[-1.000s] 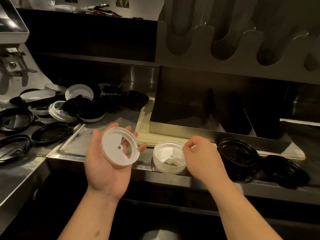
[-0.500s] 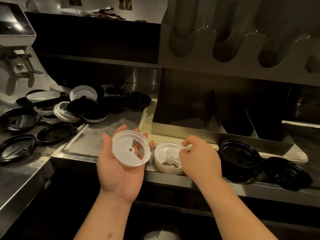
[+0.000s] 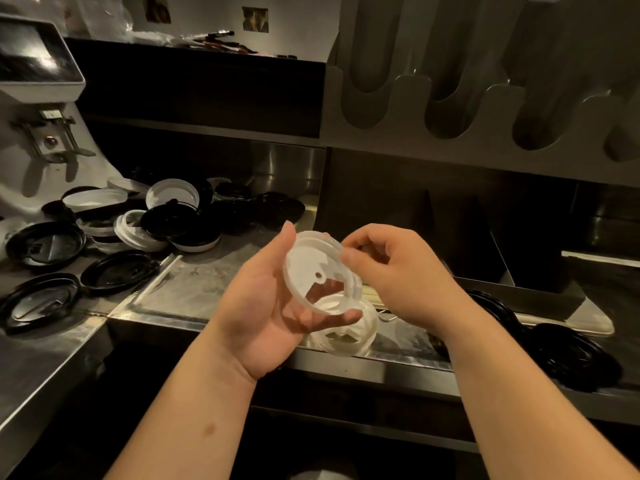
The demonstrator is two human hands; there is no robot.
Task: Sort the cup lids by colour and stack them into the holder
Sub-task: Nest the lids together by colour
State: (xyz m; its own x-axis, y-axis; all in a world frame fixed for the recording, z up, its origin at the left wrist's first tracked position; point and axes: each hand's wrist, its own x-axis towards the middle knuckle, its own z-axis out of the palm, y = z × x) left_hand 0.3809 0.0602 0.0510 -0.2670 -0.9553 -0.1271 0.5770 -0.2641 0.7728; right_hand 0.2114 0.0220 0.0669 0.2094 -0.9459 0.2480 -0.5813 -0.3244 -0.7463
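The left hand (image 3: 266, 323) is palm up and its thumb and fingers curl round the edge of a white lid (image 3: 311, 268). The lid is tilted, with its open side facing the person, and it has a small hole in the middle and a cut-out gap lower down. The right hand (image 3: 405, 278) comes in from the right and pinches the top right edge of the same lid with its thumb and a finger, while its other fingers are curled in. So both hands hold this one lid up in the air, above the front edge of the table (image 3: 207, 285). Right under the lid, at the table's front edge, sits a stack of white lids (image 3: 349, 337). To the right of that stack, partly behind the right arm, lie some black lids (image 3: 571, 358) in low heaps. Far over on the left of the table is a messy pile of lids (image 3: 173, 223), black ones and white ones all mixed up, and a few big black ones lie flat in front of it. Up above, behind the hands, hangs the grey holder (image 3: 408, 140) with its tall round-bottomed slots in a row. A white machine (image 3: 27, 161) stands at the far left.
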